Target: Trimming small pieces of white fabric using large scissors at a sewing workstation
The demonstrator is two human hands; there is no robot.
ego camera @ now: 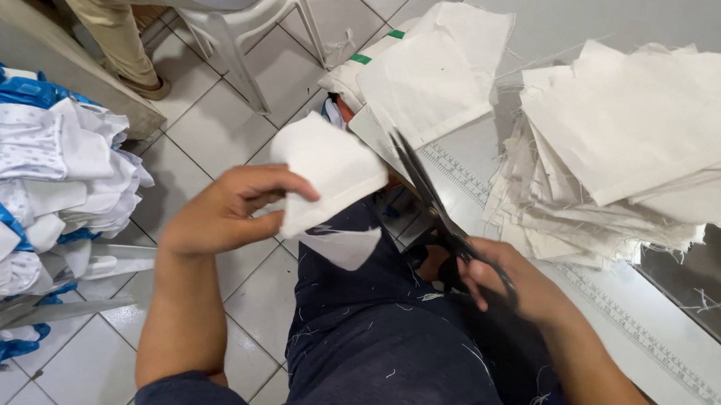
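My left hand [226,211] pinches a small folded piece of white fabric [329,171] above my lap. A cut white scrap [343,247] hangs just below it. My right hand [510,287] grips the handles of black scissors [427,198], whose blades point up and to the left beside the fabric piece. My dark blue trousers [385,346] lie beneath, dotted with thread bits.
A thick stack of white cloth squares [630,152] sits on the grey table [677,339] at the right; more squares [427,73] overhang its near edge. Blue and white garments [28,182] are piled at the left. A person on a white plastic chair [246,20] sits behind, on the tiled floor.
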